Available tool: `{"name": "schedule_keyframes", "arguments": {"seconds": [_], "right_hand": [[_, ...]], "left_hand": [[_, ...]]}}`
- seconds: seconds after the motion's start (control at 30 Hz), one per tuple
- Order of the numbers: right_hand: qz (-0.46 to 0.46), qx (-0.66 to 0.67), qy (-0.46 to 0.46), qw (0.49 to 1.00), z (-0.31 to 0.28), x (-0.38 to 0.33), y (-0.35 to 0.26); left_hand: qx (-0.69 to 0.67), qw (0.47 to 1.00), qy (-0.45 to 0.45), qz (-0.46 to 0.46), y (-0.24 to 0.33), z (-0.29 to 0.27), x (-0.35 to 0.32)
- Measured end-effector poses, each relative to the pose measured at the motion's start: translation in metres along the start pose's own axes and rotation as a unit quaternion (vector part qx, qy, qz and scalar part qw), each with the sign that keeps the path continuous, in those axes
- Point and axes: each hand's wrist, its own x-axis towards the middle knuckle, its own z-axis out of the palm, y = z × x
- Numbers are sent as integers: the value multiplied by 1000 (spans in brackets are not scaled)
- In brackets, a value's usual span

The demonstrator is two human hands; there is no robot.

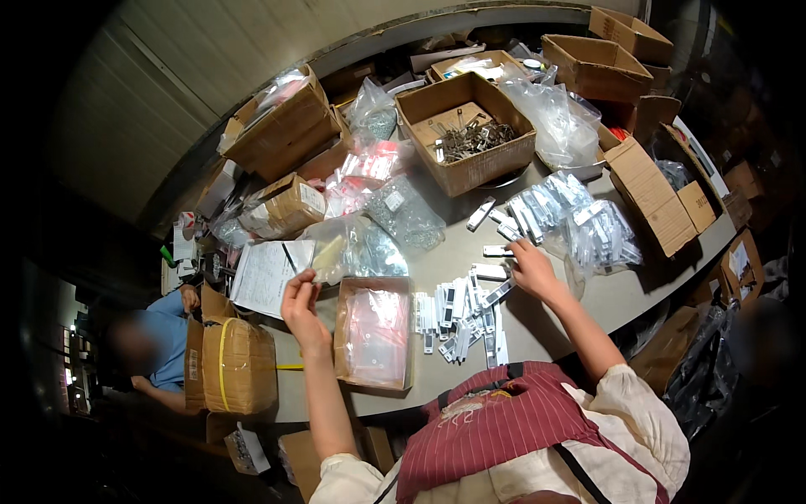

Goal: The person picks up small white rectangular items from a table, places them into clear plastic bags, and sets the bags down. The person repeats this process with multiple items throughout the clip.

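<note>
My left hand (307, 312) is raised over the right edge of a paper pad (262, 281), its fingers curled together. The near end of a dark pen (290, 259) meets these fingertips. My right hand (534, 270) reaches across the table, its fingers closed at the end of a slim white fitting with a dark strip (497, 250). Nearer to me lies a loose pile of similar white fittings (457, 315). Beyond the right hand are clear bags packed with such pieces (600, 235). An open carton of flat clear bags (376, 336) stands between my hands.
A carton of metal parts (466, 134) stands at the back, beside crumpled plastic bags (558, 126). More cartons (281, 126) line the far edge. At the left, a person in blue (168, 336) sits behind a strapped carton (239, 365). An open-flapped box (659, 197) stands at the right.
</note>
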Motion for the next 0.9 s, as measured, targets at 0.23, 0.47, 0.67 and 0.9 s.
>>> {"name": "schedule_keyframes", "arguments": {"seconds": [0.23,0.47,0.67,0.9], "right_hand": [[-98,-138,5,985,22,48,19],[33,301,-204,931,-41,-1,-83],[-106,265,-243,927,-52,-39,-94],[157,530,-414,723,-59,-54,-86]], "left_hand": [[88,989,-102,66,-27,54,-74],[132,959,-238,-83,-61,102,-135],[228,910,-316,-142,-59,119,-138],[138,917,-358,-111,-48,117,-153]]}}
